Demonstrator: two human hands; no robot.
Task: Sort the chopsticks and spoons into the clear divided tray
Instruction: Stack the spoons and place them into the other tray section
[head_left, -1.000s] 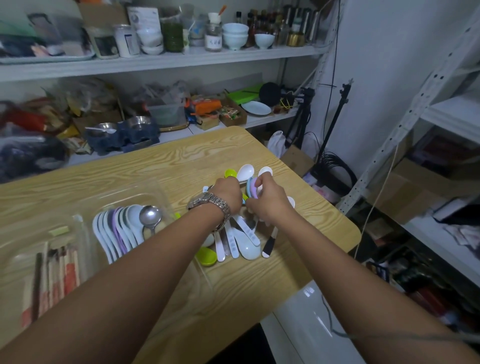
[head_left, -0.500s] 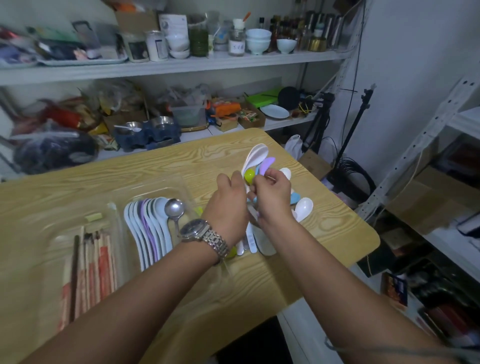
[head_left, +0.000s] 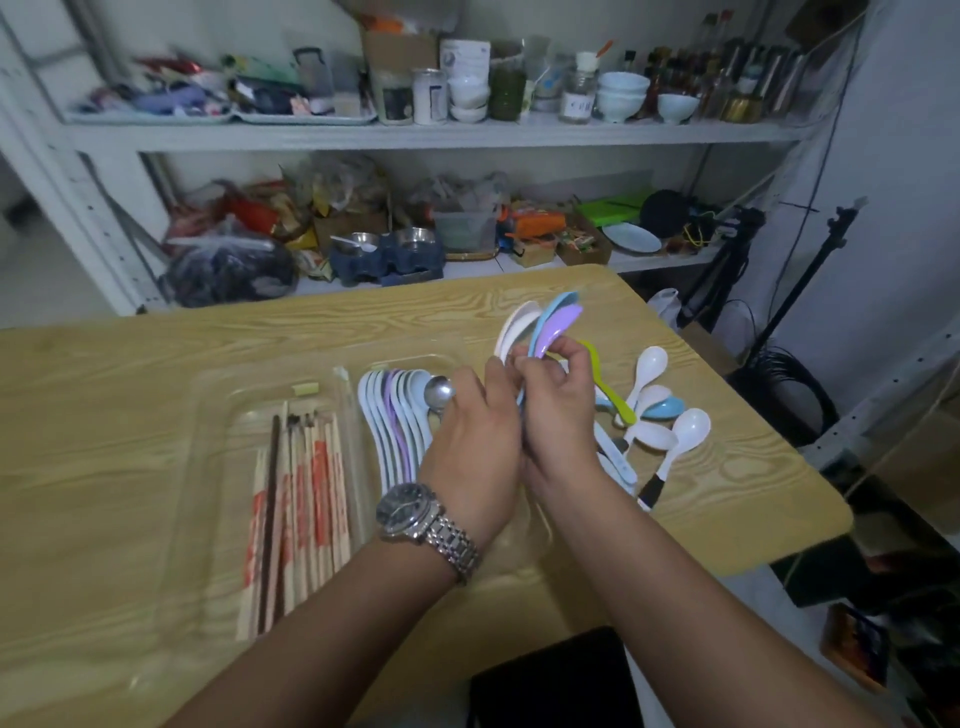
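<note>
Head view: a fan of spoons (head_left: 549, 328), white, blue and purple, is held up over the middle of the tabletop (head_left: 104, 374) by both hands pressed together. The right hand (head_left: 558, 410) is curled round the handles, with fingertips pinched just below the purple bowl. The left hand (head_left: 475, 441), with a metal wristwatch (head_left: 418, 517) on its wrist, is closed against the same handles. Only its fingertips are seen, beside the white bowl; the rest of its grip is hidden behind its own back.

The clear divided tray (head_left: 208, 410) lies on the left half of the tabletop, and its outline is hard to trace against the wood grain. Its right end is covered by the hands and forearms. Chopsticks (head_left: 296, 509) are laid lengthwise in the left compartment. A row of nested spoons (head_left: 395, 415) stands in the compartment beside it, with a steel spoon (head_left: 439, 392) at its right end, partly hidden by the left hand.

Loose spoons (head_left: 657, 415) are scattered toward the right edge of the tabletop. A green spoon (head_left: 608, 387) emerges from behind the right fingers; whether it is held or lying there cannot be told. A dark object (head_left: 556, 680) is cut off at the near edge. Blurred, cluttered shelves (head_left: 415, 135) are seen beyond the far edge.
</note>
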